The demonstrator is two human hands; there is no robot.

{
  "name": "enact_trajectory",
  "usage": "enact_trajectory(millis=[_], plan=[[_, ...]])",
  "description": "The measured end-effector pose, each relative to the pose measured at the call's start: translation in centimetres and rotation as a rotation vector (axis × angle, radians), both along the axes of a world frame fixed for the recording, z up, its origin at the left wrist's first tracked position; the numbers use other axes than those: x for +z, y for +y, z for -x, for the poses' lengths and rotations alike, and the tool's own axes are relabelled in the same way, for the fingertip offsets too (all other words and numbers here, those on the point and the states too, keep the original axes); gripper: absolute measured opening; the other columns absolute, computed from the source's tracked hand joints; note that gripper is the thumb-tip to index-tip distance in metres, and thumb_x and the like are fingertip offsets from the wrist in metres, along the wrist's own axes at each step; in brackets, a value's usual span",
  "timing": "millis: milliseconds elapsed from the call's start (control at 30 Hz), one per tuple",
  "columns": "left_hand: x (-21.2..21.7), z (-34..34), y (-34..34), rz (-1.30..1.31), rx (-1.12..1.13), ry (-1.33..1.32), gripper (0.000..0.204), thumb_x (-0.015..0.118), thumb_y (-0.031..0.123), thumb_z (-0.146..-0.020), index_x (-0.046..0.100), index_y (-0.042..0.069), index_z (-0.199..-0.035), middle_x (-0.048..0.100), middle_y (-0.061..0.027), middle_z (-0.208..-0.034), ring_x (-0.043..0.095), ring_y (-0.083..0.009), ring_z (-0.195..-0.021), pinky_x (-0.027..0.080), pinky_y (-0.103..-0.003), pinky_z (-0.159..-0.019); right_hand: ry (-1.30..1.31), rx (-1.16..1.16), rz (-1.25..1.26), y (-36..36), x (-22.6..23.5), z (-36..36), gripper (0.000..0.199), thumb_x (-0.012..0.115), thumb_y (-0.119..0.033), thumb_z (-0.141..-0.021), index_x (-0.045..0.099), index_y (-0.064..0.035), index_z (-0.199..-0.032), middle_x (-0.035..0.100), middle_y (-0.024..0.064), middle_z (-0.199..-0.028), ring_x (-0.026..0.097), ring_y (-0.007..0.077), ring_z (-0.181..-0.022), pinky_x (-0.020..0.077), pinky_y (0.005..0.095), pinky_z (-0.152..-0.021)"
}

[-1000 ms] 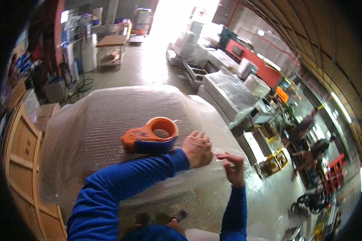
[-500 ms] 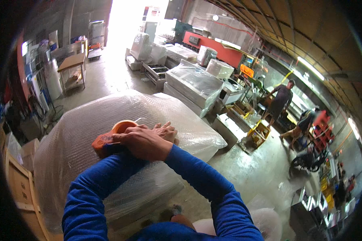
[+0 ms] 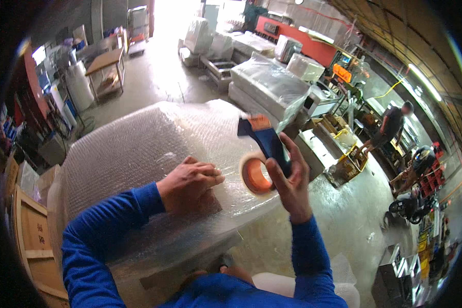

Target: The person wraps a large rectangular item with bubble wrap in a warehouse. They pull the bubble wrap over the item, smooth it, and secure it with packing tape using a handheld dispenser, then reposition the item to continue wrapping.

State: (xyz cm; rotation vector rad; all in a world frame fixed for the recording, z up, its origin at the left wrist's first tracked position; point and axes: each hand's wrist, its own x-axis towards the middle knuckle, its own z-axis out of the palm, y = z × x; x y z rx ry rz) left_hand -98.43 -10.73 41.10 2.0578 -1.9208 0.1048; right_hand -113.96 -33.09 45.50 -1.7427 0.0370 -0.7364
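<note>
A large bulky object covered in clear bubble wrap (image 3: 123, 138) stands in front of me. My left hand (image 3: 190, 180) is on top of it, fingers curled and pressed together at the wrap. Whether they pinch tape or film is too small to make out. At the right side of the wrapped object, my right hand (image 3: 292, 177) grips a tape dispenser (image 3: 269, 141) with a dark blue and orange body. Its tape roll (image 3: 256, 176), with an orange core, faces my left hand, just above the wrap.
A wooden crate (image 3: 33, 236) stands at the near left, a wooden table (image 3: 105, 62) farther back. Beyond the bubble wrap lie film-wrapped units (image 3: 269, 84) and a metal frame (image 3: 220, 72). Two other people (image 3: 392, 123) work at the right, by boxes and a red rack (image 3: 430, 172).
My hands were crossed, with the tape dispenser at the left. My right hand has carried it to the right, uncrossing my arms. My left hand has gone from flat to curled fingers.
</note>
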Motion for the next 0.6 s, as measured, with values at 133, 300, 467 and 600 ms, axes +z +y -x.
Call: enact_trajectory(millis=[133,300,467,600], plan=[[0.2,-3.3,-0.8,0.021,-0.118,0.241,0.040,0.067,0.008,-0.079,0.072,0.009,-0.119,0.070,-0.0104,-0.120,0.064,-0.0282,-0.118,0.045,-0.044,-0.103,0.249,0.149,-0.080,-1.3,-2.0,2.1,0.068,0.073,-0.015,-0.086,0.048,0.0071,-0.146,0.068,0.0170,-0.123,0.066,0.0163,-0.108,0.0513,0.0297,-0.097],[0.9,-3.6,-0.7,0.067,-0.091,0.344,0.036,0.063,0.002,-0.079,0.068,0.001,-0.114,0.068,-0.0194,-0.110,0.067,-0.0357,-0.099,0.050,-0.044,-0.093,0.559,0.206,0.145,-0.8,-1.9,2.7,0.064,0.074,-0.031,-0.087,0.058,0.0084,-0.135,0.067,0.0230,-0.130,0.062,0.0243,-0.122,0.0449,0.0346,-0.108],[1.0,-3.1,-1.2,0.199,-0.142,0.236,0.048,0.060,0.003,-0.081,0.059,0.003,-0.129,0.066,-0.0190,-0.107,0.063,-0.0357,-0.101,0.049,-0.044,-0.092,0.625,0.226,0.184,-0.9,-1.5,2.1,0.063,0.076,-0.032,-0.087,0.060,0.0043,-0.136,0.070,0.0157,-0.124,0.064,0.0172,-0.111,0.0482,0.0318,-0.102],[0.6,-3.2,-1.4,-0.020,-0.102,0.028,0.037,0.061,0.017,-0.086,0.070,0.008,-0.120,0.068,-0.0094,-0.110,0.059,-0.0273,-0.111,0.042,-0.046,-0.099,0.596,0.183,0.286,-0.5,-2.1,4.6,0.062,0.076,-0.023,-0.085,0.059,0.0028,-0.138,0.070,0.0200,-0.124,0.065,0.0156,-0.108,0.0497,0.0306,-0.099]])
